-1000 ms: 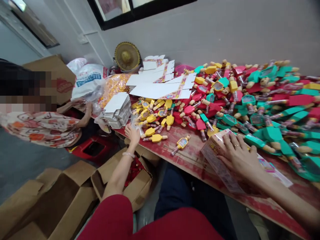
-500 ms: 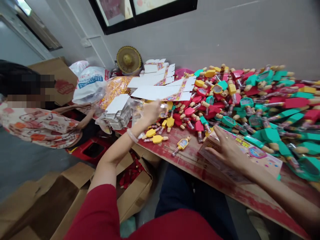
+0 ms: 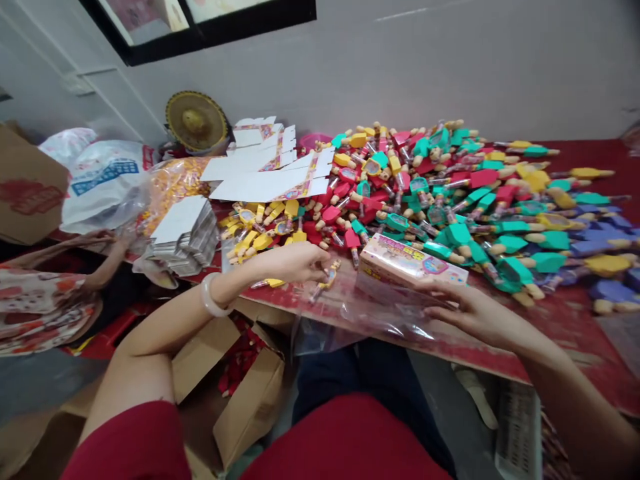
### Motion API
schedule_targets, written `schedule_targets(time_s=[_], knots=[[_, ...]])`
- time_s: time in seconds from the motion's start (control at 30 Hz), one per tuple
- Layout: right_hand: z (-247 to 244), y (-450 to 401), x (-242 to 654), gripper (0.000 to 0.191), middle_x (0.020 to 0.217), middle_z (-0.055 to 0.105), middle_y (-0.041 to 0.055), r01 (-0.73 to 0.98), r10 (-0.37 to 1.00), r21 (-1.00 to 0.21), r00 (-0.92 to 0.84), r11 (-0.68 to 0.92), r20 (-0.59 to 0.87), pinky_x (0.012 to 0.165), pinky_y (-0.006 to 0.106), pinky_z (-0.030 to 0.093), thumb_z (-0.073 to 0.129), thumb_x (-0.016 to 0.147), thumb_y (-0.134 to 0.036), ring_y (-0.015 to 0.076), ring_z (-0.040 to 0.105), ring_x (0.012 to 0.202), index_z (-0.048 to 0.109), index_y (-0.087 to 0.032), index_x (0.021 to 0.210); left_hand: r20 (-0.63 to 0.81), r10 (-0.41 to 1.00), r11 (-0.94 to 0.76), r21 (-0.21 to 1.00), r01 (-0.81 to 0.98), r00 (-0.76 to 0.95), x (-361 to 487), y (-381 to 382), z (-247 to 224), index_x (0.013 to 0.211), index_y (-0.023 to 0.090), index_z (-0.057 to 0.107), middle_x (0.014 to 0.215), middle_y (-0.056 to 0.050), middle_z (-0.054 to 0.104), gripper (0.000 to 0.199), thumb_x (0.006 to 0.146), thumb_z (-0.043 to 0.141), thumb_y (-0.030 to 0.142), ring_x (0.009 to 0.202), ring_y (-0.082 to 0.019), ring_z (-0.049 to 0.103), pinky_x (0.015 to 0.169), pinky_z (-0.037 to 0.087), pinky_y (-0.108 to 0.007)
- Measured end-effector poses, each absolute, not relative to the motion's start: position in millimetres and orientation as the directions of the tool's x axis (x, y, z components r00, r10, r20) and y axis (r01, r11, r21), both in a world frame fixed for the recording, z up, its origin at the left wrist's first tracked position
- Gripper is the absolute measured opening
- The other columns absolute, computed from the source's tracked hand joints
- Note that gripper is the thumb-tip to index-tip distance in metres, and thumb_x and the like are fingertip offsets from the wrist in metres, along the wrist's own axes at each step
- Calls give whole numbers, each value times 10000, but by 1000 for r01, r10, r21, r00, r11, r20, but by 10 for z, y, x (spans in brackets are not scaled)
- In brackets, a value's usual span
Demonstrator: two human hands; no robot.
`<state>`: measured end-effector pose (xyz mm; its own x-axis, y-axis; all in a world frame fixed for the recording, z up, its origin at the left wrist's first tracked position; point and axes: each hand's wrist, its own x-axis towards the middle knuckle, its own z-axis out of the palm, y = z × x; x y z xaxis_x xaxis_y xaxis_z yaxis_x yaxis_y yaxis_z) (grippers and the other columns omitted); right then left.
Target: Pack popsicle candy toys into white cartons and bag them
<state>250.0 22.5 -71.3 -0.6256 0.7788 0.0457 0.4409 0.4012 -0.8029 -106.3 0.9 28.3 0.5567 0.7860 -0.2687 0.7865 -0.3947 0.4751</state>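
In front of the printed box, we handle clear plastic film, likely light, limp and slick, best pinched at its edge, our right hand parted against it, left hand curled, grip unclear.

On the table I see a box, behind it a heap of toys, at the heap's left flat cartons, farther left bags.

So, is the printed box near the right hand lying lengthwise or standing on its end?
The printed box lies lengthwise; its long side runs along the table.
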Motion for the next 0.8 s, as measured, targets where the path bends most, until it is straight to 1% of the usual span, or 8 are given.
schedule_targets(time_s=[0.1,0.2,0.27,0.37,0.5,0.57,0.67,0.8], knots=[[-561,173,2182,607,1352,703,85,371,754,-798,-639,476,152,995,418,586,741,841,-566,303,680,1215,659,-280,1370,-186,746,-414,622,665,639,-645,81,233,888,180,633,827,-11,702,48,923,601,174,699,-135,608,670,413,-251],[-395,163,1864,395,1001,793,50,245,762,-875,-619,418,191,820,345,611,669,898,-557,248,746,933,777,-233,1096,-111,744,-427,679,598,658,-334,106,237,1007,171,613,933,-41,691,153,960,634,315,796,-163,609,723,425,-271],[-303,151,1854,394,729,741,28,208,821,-910,-534,360,202,635,283,568,667,896,-574,192,696,678,774,-197,855,-102,716,-441,701,560,691,-310,88,223,1023,173,628,991,-54,681,292,897,732,415,871,-186,610,765,435,-282],[-200,78,2109,390,576,659,3,163,916,-945,-338,285,218,505,249,488,757,839,-565,146,598,512,704,-196,727,-168,625,-454,716,530,763,-481,2,107,901,182,667,955,-37,665,219,845,786,357,913,-187,599,810,429,-276],[-82,-80,2505,291,733,723,31,95,929,-944,-232,316,288,621,283,562,816,828,-449,183,684,688,672,-221,718,-278,658,-259,789,557,700,-728,-171,-84,905,176,607,826,13,602,157,919,670,319,791,-134,549,739,414,-239],[-18,-155,2595,214,828,737,38,63,901,-927,-265,371,343,699,300,589,824,832,-358,198,706,802,681,-225,744,-227,718,-192,844,501,658,-746,-236,-88,1036,178,590,961,-3,624,299,866,744,369,876,-140,567,775,432,-239],[82,-242,2610,100,842,735,17,22,872,-903,-268,429,409,700,294,593,815,839,-247,186,709,805,715,-246,843,-186,709,-151,902,405,680,-649,-277,11,1231,203,591,1171,-46,645,554,771,851,370,1028,-175,603,855,462,-260],[162,-340,2681,91,847,755,20,80,841,-867,-300,493,450,699,349,614,767,875,-232,229,744,819,755,-311,917,-230,653,-100,918,383,722,-617,-273,138,1113,195,717,1045,-36,721,326,858,775,390,915,-161,643,796,488,-240]])
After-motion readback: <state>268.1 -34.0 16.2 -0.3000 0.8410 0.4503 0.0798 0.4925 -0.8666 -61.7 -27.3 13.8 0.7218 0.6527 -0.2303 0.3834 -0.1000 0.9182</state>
